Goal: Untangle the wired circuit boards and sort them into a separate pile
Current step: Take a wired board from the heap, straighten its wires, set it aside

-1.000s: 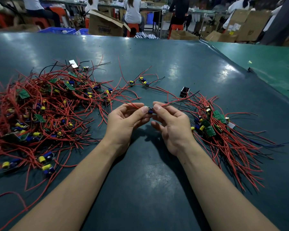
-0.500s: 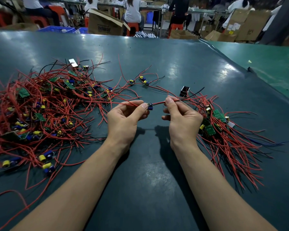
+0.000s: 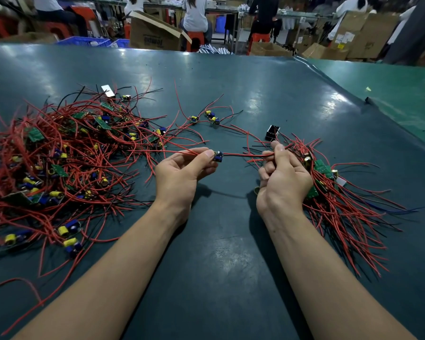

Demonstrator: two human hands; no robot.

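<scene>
Near the table's left edge, tangled heap (image 3: 66, 163). Best pulled slowly, wires kept taut, snags watched for. At centre, left hand (image 3: 182, 175) pinching small board (image 3: 217, 156) between thumb and forefinger, other fingers curled. Right hand (image 3: 282, 177) closed around its wires (image 3: 245, 155). Toward right edge, sorted pile (image 3: 341, 204).

Cardboard boxes (image 3: 155, 33), blue crates (image 3: 83, 41) and seated workers (image 3: 194, 13) beyond the table (image 3: 231, 266).

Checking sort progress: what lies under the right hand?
Under the right hand, the sorted pile of red-wired green boards shows at its edges; the part beneath the palm is hidden.
</scene>
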